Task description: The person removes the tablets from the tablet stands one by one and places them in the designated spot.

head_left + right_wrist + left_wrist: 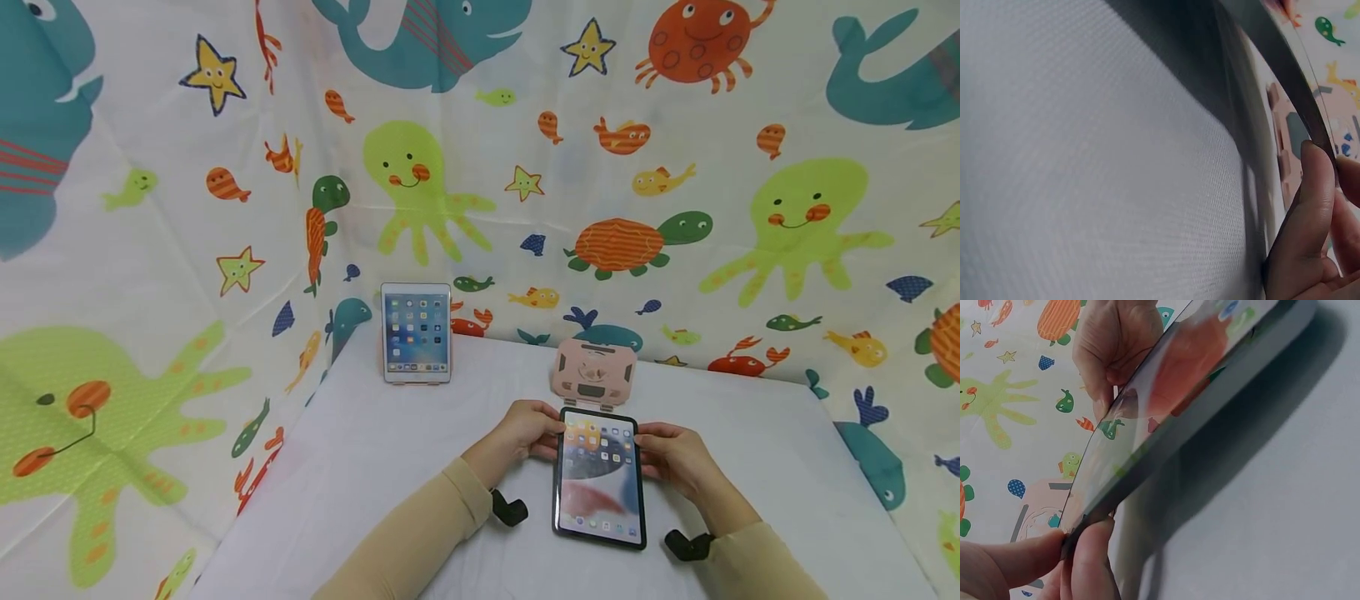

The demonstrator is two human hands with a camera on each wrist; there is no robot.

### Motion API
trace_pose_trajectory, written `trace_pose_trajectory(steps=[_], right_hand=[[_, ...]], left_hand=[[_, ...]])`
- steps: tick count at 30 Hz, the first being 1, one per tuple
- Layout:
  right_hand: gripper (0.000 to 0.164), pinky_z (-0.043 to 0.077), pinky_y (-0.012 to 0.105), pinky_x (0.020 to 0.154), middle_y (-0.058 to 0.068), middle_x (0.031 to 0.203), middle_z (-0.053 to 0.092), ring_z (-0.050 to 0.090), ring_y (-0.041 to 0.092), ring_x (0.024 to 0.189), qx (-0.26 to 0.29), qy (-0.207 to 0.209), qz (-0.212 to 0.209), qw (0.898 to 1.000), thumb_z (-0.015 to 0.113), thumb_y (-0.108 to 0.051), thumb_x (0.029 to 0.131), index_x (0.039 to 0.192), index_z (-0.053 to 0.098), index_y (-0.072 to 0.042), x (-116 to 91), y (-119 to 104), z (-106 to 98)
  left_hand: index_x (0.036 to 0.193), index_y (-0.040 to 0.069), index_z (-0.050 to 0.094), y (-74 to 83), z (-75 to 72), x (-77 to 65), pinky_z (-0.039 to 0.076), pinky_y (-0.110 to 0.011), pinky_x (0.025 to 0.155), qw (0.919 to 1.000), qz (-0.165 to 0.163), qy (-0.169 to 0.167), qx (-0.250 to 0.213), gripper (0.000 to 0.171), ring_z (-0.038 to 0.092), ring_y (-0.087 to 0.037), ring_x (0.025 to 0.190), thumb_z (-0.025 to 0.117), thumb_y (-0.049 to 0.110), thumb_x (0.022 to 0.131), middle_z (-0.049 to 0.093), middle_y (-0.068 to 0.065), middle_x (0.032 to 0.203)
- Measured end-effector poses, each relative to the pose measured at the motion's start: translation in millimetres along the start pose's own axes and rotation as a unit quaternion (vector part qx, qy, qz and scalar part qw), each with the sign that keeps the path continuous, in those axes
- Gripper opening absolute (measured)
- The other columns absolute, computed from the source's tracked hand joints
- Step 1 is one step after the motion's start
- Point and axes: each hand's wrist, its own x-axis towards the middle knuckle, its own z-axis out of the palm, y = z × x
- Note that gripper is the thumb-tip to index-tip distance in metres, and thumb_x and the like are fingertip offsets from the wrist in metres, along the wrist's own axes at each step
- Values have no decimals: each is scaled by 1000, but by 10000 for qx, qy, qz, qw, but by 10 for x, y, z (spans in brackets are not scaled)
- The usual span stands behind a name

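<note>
- Left hand (531,429): gripping. Thumb and fingers pinch the left edge of the black-rimmed tablet (600,492) near its upper corner.
- Right hand (671,454): gripping. Thumb and fingers pinch the right edge of the same tablet, near the opposite upper corner.
- Black-rimmed tablet: held between the two hands, in portrait orientation, screen facing the person. The display is lit and shows app icons over a multicoloured background. In the left wrist view, a dark shadow lies on the cloth beneath it. Whether its lower end touches the table cannot be told.
- Wrists: a small black device (509,507) sits at the left wrist, a second black device (687,546) at the right. Both arms wear beige sleeves (420,533).
- Pink stand (594,372): located just beyond the tablet's upper end, tilted back, with grey pads on its face and two hinges at its lower edge. Contact with the tablet cannot be told.
- White tablet (417,333): stands propped near the back, left of the pink stand and well apart from the hands. Its screen is lit with icons.
- Table (337,467): covered in white, supports the stand and the white tablet.
- Backdrop (465,208): white fabric printed with sea animals, rising behind the table and along its left side.
</note>
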Motion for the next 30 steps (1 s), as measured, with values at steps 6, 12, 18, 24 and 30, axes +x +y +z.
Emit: trace_pose_trajectory(steps=[6,12,18,24,30], right_hand=[[28,67,30,68,-1,94,79,70,16,75,-147,79,53,9998,75,-16,102,128,75,-8,6,10,-9],[33,67,30,69,-1,94,79,71,17,75,-259,143,68,9995,75,-17,101,132,73,-6,21,17,-6],[36,68,31,70,-2,94,79,71,17,75,-250,191,105,9994,77,-17,100,134,73,-5,41,42,6],[45,68,33,71,-2,95,80,72,18,76,-194,288,128,9993,78,-19,100,141,68,-4,42,42,11],[45,69,34,72,-1,95,80,73,18,77,-131,330,166,9992,79,-19,99,140,68,-4,48,51,-3]], left_hand=[[101,7,73,-21,12,-6,64,-28,53,9999,87,44,58,10,70,-12,59,77,2,94,80,-9,86],[103,6,73,-49,5,-8,65,-29,55,9998,116,58,119,10,70,-13,61,78,2,94,79,-9,86],[101,8,75,-54,-38,1,67,-34,60,9999,33,42,115,11,73,-15,66,80,3,93,80,-10,89],[101,8,77,-58,-57,15,68,-35,62,10000,49,39,46,12,73,-15,65,82,3,91,80,-10,88],[102,7,77,-58,-40,14,68,-34,62,10000,39,49,43,13,74,-15,65,82,2,91,81,-11,89]])
